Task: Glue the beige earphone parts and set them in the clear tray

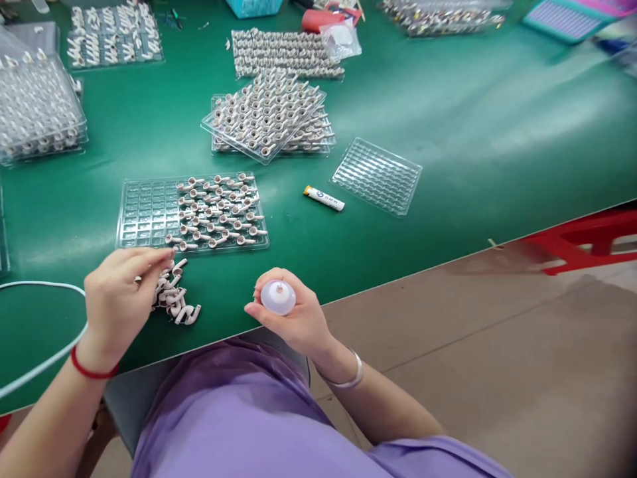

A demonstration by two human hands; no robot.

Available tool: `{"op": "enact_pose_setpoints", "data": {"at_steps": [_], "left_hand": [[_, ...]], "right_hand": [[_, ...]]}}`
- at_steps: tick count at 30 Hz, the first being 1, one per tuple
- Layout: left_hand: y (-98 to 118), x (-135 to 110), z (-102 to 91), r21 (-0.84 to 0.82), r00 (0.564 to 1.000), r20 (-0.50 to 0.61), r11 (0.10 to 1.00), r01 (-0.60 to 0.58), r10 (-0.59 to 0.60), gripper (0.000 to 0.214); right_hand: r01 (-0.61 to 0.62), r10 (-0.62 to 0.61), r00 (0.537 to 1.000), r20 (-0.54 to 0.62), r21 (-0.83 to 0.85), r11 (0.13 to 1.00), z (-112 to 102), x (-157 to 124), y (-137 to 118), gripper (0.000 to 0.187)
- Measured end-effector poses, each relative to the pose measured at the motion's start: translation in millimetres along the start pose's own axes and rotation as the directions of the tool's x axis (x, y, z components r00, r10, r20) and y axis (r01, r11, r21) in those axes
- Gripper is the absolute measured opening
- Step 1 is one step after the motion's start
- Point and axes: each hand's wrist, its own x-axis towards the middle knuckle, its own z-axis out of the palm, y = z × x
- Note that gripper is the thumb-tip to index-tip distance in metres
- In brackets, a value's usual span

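My left hand (122, 292) is closed in a pinch at the near edge of a clear plastic tray (149, 212); whatever its fingertips hold, if anything, is too small to make out. Small off-white parts (216, 211), shaped like earbud shells with stems, sit in rows across the tray's right side, and its left pockets are bare. Just below the tray, a loose pile of the same parts (174, 299) lies partly behind my left hand. My right hand (298, 315) is wrapped round a translucent white bottle (279, 299) with a rounded end facing up.
Stacked trays of parts (266, 116) stand behind, with more at the left (37, 109). A white lighter-like tube (323, 198) and a bare clear tray (377, 176) lie to the right. A white cable (44, 285) curves at the left. The table edge runs close to me.
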Motion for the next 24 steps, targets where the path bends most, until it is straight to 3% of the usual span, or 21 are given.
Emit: {"op": "enact_pose_setpoints", "data": {"at_steps": [5, 12, 18, 24], "left_hand": [[-27.5, 37.3, 20.1, 0.117, 0.995, 0.057, 0.990, -0.082, 0.076, 0.020], [-44.4, 53.4, 30.7, 0.229, 0.966, 0.233, 0.959, -0.170, 0.116, 0.032], [-45.1, 56.9, 29.9, 0.226, 0.949, 0.303, 0.961, -0.162, 0.088, 0.036], [-25.9, 48.9, 10.0, 0.121, 0.961, 0.275, 0.992, -0.025, -0.009, 0.030]], "right_hand": [[-0.003, 0.003, 1.000, 0.012, 0.001, 1.000, -0.1, -0.6, 1.8, 0.022], [0.017, -0.017, 1.000, 0.007, -0.006, 1.000, -0.6, -1.0, 2.2, 0.021], [0.029, -0.029, 1.000, -0.008, -0.008, 1.000, -0.2, -1.4, 2.0, 0.021], [0.033, -0.033, 0.999, -0.011, -0.004, 0.999, -0.1, -1.6, 0.8, 0.021]]}}
